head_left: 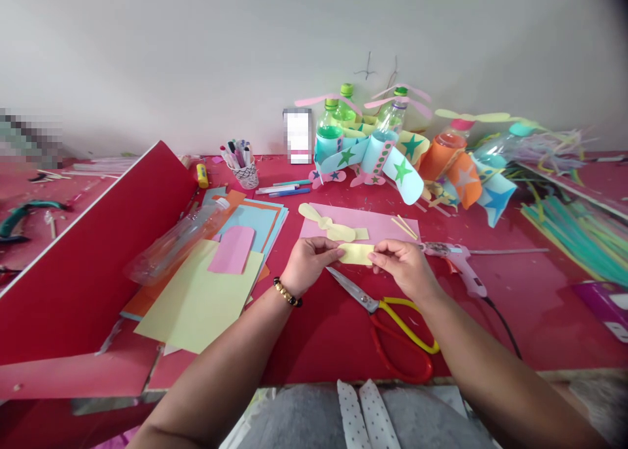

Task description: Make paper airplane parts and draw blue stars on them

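Observation:
A small pale-yellow paper strip [356,254] is stretched between my two hands above the red table. My left hand [316,260] pinches its left end between thumb and fingers. The right end is pinched by my right hand [400,262]. Just beyond them, a yellow paper propeller [330,224] and thin yellow sticks [405,227] lie on a pink paper sheet [358,215]. Scissors [366,300] with one yellow and one red handle rest below my hands, slightly open. To the right of my right hand lies a pink glue gun [461,266] with its cord trailing toward me.
Several bottle airplanes [385,151] stand along the back. On the left are coloured paper sheets [201,298], a clear plastic bottle [171,246] and a slanted red board [98,259]. A pen cup [244,171] and a phone [297,136] stand near the wall. Green strips [579,223] lie far right.

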`<state>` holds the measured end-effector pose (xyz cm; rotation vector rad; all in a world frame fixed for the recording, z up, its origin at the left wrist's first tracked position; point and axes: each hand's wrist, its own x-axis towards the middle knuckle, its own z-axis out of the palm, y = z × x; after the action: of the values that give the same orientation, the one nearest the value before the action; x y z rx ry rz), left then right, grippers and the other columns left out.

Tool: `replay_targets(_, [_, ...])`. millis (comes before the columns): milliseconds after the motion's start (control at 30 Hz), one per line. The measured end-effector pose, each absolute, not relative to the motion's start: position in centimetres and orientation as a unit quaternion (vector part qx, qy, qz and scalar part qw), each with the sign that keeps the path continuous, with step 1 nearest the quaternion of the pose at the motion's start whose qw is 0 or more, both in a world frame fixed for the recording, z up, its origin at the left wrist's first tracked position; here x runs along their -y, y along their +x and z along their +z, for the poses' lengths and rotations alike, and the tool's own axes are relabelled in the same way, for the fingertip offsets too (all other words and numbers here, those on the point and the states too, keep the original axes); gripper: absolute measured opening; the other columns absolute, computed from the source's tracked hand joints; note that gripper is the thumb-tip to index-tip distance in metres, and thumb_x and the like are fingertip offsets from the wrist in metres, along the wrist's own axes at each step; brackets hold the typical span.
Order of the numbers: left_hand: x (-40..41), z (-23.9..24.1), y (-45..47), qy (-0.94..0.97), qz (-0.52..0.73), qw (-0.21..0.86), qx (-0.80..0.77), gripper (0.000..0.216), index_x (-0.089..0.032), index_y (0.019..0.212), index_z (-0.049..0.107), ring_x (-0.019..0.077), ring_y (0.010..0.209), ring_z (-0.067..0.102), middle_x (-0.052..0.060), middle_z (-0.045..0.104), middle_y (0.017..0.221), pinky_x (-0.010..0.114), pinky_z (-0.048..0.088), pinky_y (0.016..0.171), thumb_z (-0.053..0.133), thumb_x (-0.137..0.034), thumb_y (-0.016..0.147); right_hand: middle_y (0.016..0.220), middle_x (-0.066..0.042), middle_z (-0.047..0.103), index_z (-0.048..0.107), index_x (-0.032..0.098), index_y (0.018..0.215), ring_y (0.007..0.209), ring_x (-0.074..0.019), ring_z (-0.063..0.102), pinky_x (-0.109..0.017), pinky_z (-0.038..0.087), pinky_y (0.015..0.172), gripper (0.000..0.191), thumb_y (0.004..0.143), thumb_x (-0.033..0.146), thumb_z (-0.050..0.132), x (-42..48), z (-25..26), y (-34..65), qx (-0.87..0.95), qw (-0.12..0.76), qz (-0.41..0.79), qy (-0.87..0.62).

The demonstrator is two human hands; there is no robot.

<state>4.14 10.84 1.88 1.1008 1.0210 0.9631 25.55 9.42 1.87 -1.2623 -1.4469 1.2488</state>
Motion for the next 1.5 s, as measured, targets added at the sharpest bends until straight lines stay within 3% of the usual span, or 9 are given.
replay_targets(967, [-10.73,2.34,4.32,0.456,0.413,0.664,-0.425,0.032,-0.012,0.072,0.071,0.0114,0.056,0.062,0.002,0.068,0.065,0.024,0.053,0.06,0.085,-0.038,0.062,0.059,0.0,0.066,0.063,0.017,0.071,0.049,-0.0119,0.058,-0.024,0.048,0.051,0.026,0.076,0.041,0.074,-9.72,1.42,25.65,0.567,0.421,0.507,-0.495])
replay_targets(1500, [-10.94,2.19,3.92,0.391,0.407,0.743,-0.359,0.038,-0.012,0.074,0.067,0.0114,0.054,0.065,-0.001,0.067,0.066,0.025,0.053,0.059,0.09,-0.035,0.053,0.056,0.001,0.066,0.065,0.017,0.07,0.048,-0.0105,0.058,-0.021,0.046,0.049,0.022,0.072,0.033,0.079,-9.92,0.93,25.88,0.485,0.43,0.621,-0.442])
